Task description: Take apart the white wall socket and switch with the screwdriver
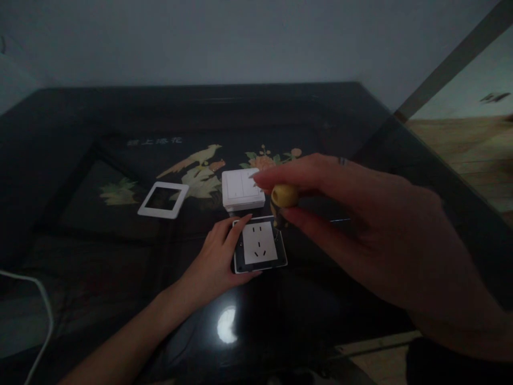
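Observation:
My left hand (224,251) grips the left side of a wall socket (260,243), thumb along its near edge and fingers at its far left corner. The socket lies face up, its white five-hole centre ringed by a dark frame. Between the thumb and fingers of my right hand (352,214) is a screwdriver (285,196) with a yellow and black handle, held upright. Its tip points down at the right side of the socket, by the screw place there; whether it touches is too dark to tell.
Just beyond the socket stands a white switch (242,188) on a box. Farther left lies a white square cover frame (163,199). All rest on a glossy dark table (100,251) with bird and flower pictures. A white cable (46,305) hangs at the left, and a wall rises behind.

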`<state>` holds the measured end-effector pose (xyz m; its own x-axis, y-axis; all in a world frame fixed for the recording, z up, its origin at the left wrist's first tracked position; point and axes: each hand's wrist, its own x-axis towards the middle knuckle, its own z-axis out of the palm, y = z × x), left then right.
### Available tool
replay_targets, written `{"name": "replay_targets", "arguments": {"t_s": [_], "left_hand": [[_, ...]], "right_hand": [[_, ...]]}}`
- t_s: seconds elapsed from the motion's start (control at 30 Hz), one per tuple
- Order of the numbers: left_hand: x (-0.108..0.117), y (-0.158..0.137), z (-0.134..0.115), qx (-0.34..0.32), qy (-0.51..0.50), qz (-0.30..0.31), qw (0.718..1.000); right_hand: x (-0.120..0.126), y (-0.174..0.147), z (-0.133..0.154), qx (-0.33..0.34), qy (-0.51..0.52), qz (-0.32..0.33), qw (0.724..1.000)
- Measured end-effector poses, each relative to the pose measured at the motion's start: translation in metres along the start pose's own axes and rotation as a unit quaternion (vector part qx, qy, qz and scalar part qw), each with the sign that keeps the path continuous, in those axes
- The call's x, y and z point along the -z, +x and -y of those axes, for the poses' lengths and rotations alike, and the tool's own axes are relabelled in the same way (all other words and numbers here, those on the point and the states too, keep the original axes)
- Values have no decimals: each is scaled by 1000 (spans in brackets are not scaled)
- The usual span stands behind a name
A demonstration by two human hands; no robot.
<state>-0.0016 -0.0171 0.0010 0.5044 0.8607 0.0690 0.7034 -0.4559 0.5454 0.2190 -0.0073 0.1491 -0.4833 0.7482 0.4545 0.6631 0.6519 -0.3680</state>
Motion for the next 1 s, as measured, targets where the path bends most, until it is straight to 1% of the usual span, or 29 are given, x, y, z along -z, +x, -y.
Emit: {"name": "replay_targets", "arguments": {"t_s": [0.07,0.17,0.23,0.4,0.5,0.57,0.67,0.8,0.93,1.0], "left_hand": [[0,0,0,3,-6,1,1000],[0,0,-1,4,-11,6,1000],[0,0,0,4,-8,6,1000],[-1,-1,2,-2,-9,-3,1000],[-1,-2,2,-1,-10,-1,1000],[-1,-2,2,-3,-12,1,1000],[-1,-1,2,-2,-13,-1,1000],[-2,-1,3,-4,-6,-3,1000],[-1,-1,2,-1,-5,3,1000],[-1,0,0,5,-15,6,1000]], "right_hand": [[-1,0,1,3,18,8,1000],[-5,1,0,4,14,-33,999],[-7,1,0,-7,-5,-42,999],[0,-1,0,-36,-23,-28,999],[1,0,0,-31,-1,-10,999],[-1,2,-1,-13,10,-34,999],[-4,4,-4,-3,-9,-68,998],[-1,2,-5,-2,4,-47,999],[3,-1,-3,-29,25,-15,999],[2,-2,-2,-21,32,-8,999]]}}
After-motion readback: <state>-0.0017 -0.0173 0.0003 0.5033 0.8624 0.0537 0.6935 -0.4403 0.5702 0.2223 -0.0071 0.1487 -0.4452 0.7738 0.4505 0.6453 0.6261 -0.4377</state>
